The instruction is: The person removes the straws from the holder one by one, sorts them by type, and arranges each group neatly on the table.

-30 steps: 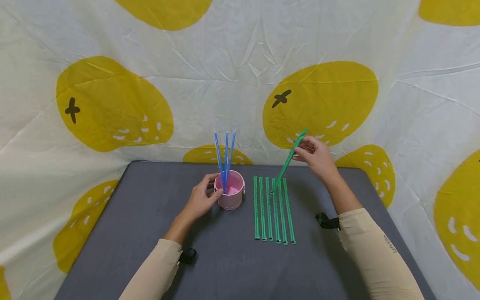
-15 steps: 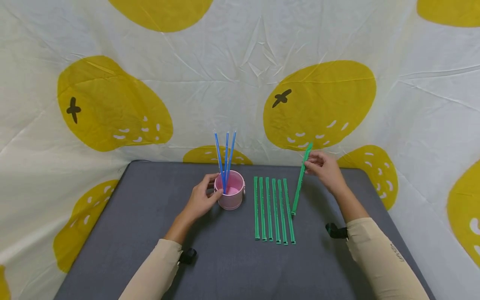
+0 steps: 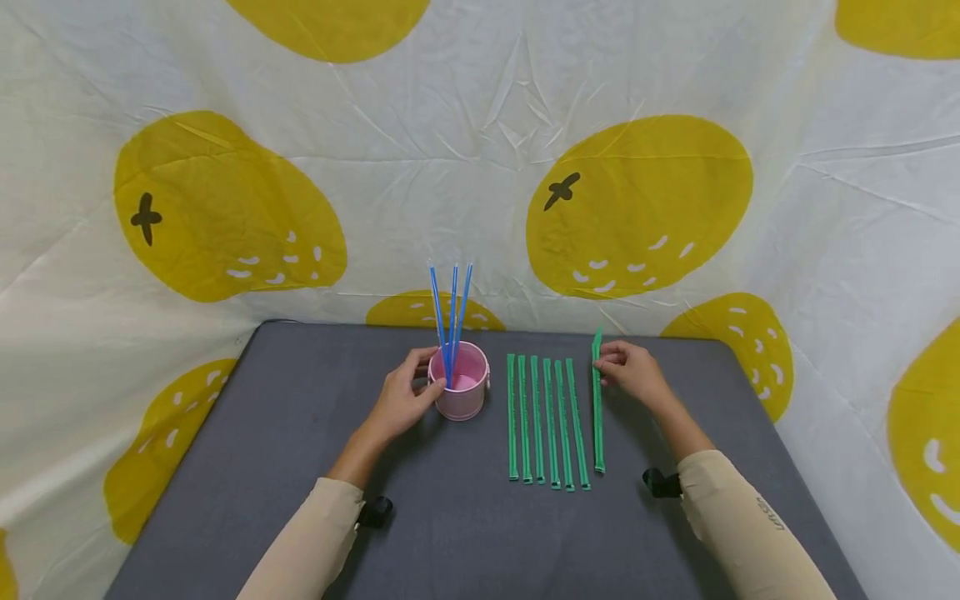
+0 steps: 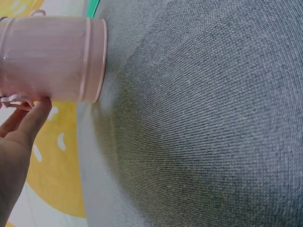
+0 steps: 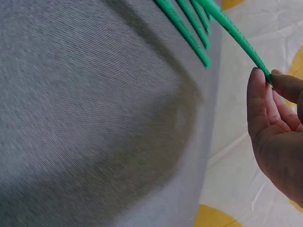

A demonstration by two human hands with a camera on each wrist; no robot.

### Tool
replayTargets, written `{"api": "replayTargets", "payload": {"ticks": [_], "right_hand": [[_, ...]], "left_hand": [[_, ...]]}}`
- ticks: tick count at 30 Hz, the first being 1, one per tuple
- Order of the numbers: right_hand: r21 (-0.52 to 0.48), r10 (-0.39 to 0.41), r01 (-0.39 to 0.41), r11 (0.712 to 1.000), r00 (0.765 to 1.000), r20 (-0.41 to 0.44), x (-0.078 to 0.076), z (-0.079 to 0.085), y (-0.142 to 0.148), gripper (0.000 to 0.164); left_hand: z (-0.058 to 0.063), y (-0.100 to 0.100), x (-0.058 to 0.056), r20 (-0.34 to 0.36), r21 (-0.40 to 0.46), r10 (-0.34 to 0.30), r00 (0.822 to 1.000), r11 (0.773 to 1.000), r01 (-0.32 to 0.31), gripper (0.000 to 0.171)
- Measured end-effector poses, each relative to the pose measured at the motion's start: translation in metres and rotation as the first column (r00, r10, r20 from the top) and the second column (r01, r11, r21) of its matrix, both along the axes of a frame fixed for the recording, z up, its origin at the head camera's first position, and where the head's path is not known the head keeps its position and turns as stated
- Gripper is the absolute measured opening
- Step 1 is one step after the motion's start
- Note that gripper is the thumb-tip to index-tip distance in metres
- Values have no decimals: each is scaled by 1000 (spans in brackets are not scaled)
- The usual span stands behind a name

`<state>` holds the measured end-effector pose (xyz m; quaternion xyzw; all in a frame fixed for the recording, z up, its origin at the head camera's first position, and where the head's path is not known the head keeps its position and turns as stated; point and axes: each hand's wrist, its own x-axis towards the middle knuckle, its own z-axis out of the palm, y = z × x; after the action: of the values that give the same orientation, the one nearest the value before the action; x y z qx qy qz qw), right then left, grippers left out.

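Observation:
My left hand (image 3: 405, 400) holds the side of a small pink bucket (image 3: 461, 403), thumb at its rim. The bucket stands upright on the table, and its side handle shows in the left wrist view. Three blue straws (image 3: 453, 312) in clear wrapping lean inside it and stick out above the rim. Between thumb and fingertips, my right hand (image 3: 633, 371) pinches the upper part of a green wrapped straw (image 3: 597, 417), its lower end tipped toward me. Just left of that lies a row of several similar green straws (image 3: 551, 425), side by side on the table.
A dark grey cloth-covered table (image 3: 450, 542) lies under everything. Behind it hangs a pale curtain (image 3: 450, 100) printed with large yellow fruit shapes, close to the table's far edge. Black straps with small cameras sit at both wrists.
My right hand has brought the green straw down from above the row to its right side, turning it almost parallel to the others. The left hand and bucket stay put.

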<state>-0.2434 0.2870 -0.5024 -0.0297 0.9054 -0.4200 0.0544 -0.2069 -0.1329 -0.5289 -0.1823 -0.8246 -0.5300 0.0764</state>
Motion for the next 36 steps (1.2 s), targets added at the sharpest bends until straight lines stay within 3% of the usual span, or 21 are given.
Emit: {"api": "replayTargets", "payload": {"ticks": [9, 22, 36], "right_hand": [[12, 19, -20, 1000, 997, 73, 2, -16, -9, 40], [-26, -49, 55, 998, 979, 199, 2, -26, -13, 34], [72, -91, 80, 994, 981, 171, -1, -33, -20, 26]], "left_hand": [[-1, -1, 0, 15, 2, -7, 1000, 1000, 7, 55], [-2, 0, 0, 15, 1, -3, 1000, 1000, 3, 55], [0, 0, 1, 8, -2, -5, 1000, 1000, 5, 56]]}}
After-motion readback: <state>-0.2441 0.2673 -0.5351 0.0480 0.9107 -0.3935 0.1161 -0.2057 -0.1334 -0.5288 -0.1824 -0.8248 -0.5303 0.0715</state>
